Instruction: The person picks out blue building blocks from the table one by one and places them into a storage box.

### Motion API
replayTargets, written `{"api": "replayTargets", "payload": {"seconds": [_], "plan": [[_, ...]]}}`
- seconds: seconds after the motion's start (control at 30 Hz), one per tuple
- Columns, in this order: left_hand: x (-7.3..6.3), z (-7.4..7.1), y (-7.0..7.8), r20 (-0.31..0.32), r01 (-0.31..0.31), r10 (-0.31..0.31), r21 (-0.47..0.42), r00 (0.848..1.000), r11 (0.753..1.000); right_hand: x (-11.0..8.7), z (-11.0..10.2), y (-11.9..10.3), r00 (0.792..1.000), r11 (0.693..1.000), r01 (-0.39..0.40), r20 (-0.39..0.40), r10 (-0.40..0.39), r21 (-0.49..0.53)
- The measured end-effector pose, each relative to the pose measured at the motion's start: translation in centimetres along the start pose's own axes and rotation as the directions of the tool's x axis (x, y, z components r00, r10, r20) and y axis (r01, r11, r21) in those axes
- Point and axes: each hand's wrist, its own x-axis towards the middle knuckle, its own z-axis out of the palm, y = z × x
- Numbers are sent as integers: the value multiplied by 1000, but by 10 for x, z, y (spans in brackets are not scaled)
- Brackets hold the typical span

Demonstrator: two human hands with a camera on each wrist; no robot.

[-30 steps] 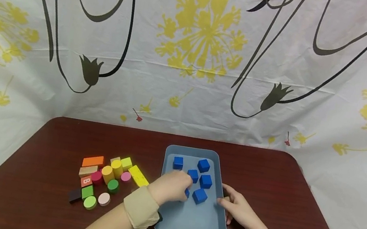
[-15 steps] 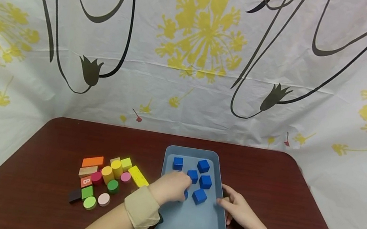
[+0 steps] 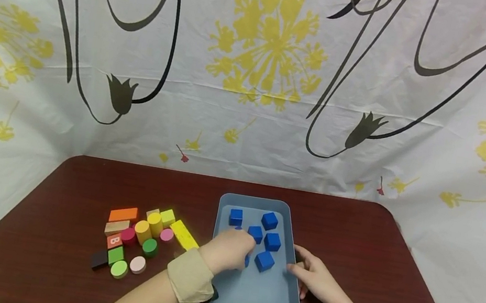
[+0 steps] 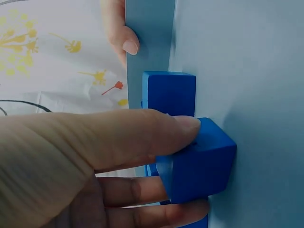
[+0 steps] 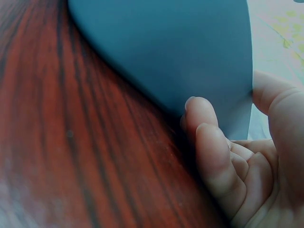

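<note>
My left hand (image 3: 229, 249) reaches over the left side of a grey-blue tray (image 3: 255, 296). Between thumb and fingers it pinches a blue cube (image 4: 204, 168), seen tilted in the left wrist view. Another blue cube (image 4: 170, 92) appears just beyond the thumb. Several more, such as the blue cube (image 3: 264, 261) right of the hand, lie in the tray's far half. My right hand (image 3: 319, 275) grips the tray's right side, its thumb (image 5: 273, 95) at the rim and its curled fingers (image 5: 213, 147) against the outer wall.
Left of the tray lies a group of coloured blocks, among them an orange block (image 3: 123, 214), a yellow bar (image 3: 184, 235), a dark green cylinder (image 3: 149, 248) and a black block (image 3: 99, 259). The dark red table (image 3: 371, 246) ends at a patterned white cloth (image 3: 244, 146).
My left hand has shifted very slightly to the right over the tray, and a bit of blue now shows behind its knuckles. The right hand keeps its hold on the tray.
</note>
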Motion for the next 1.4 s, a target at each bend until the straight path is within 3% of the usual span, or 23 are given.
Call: {"api": "replayTargets", "payload": {"seconds": [0.37, 0.6, 0.73, 1.0, 1.4], "plan": [[1, 1, 2, 16, 11, -11, 2, 1000, 1000, 0, -2, 1, 1000, 1000, -7, 2, 7, 10], [-1, -3, 2, 17, 36, -35, -56, 999, 998, -1, -2, 3, 1000, 1000, -15, 4, 15, -12], [-3, -8, -1, -9, 36, -37, -116, 999, 993, -2, -5, 2, 1000, 1000, -21, -1, 21, -21], [-12, -19, -9, -80, 30, -41, -133, 996, 991, -3, -6, -1, 1000, 1000, -2, -4, 2, -13], [-37, -28, -40, -175, 56, -74, -104, 982, 993, -7, -20, -4, 999, 1000, -21, 25, 21, 7]]}}
